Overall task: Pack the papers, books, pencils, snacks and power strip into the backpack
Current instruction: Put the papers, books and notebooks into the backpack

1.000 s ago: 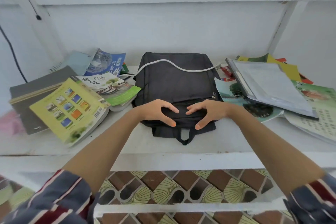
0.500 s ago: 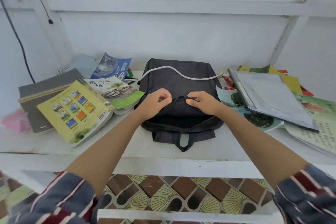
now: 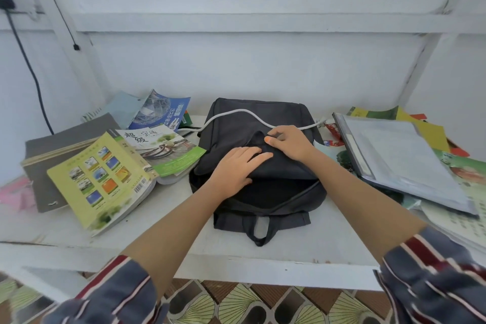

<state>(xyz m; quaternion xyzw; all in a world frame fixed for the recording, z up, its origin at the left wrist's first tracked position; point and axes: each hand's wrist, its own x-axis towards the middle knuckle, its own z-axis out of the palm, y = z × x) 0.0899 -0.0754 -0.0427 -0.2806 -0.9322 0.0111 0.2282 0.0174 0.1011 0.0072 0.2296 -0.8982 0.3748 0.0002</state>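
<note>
The black backpack (image 3: 284, 166) lies flat at the centre of the white shelf (image 3: 328, 239), its unzipped mouth at 6 o'clock, toward me. I see nothing packed inside.

My left hand (image 3: 236, 169) lies flat on the front panel, fingers straight, pressing down. Just beyond it, at 1 o'clock, my right hand (image 3: 288, 142) pinches a ridge of the panel fabric between thumb and fingers. A white cable (image 3: 236, 112) crosses the pack at 12 o'clock.

Risks, as I judge them:
- Raising the panel further would drag the cable and whatever it joins.
- The pinched fold could slip and the mouth would fall closed.
- The yellow book (image 3: 100, 179) sits tilted at 9 o'clock, so an elbow could slide it off.

Count:
- One backpack and one cable.
- Five items at 9 to 10 o'clock: the yellow book, a green book (image 3: 168, 150), a blue magazine (image 3: 164, 113), a grey folder (image 3: 52, 144) and a spiral notebook (image 3: 118, 108).
- One clear folder (image 3: 399, 155) of papers at 3 o'clock, on a stack I cannot count.
- One red snack packet (image 3: 333, 137).
- No pencils or power strip body that I can identify.
</note>
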